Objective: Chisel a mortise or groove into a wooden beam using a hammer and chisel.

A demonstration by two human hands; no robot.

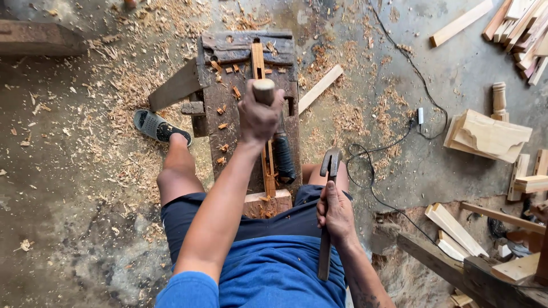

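Head view: left hand (258, 117) clenched round a wooden chisel handle (264, 90), set upright on a narrow wood strip (266, 165) lying along the dark worktop (228, 114). Right hand (335, 214) grips a claw hammer (329, 171), held near the right knee. Wood chips (222, 126) litter the worktop.

Floor: grey concrete (68, 228), strewn with wood shavings (142, 63) | Centre: dark, worn wooden work block (228, 102) | Right: stacked pale wood offcuts (491, 137), turned baluster (499, 98), black cable (411, 68) | Lower right: rough timber beam (445, 268) | Light: even daylight.
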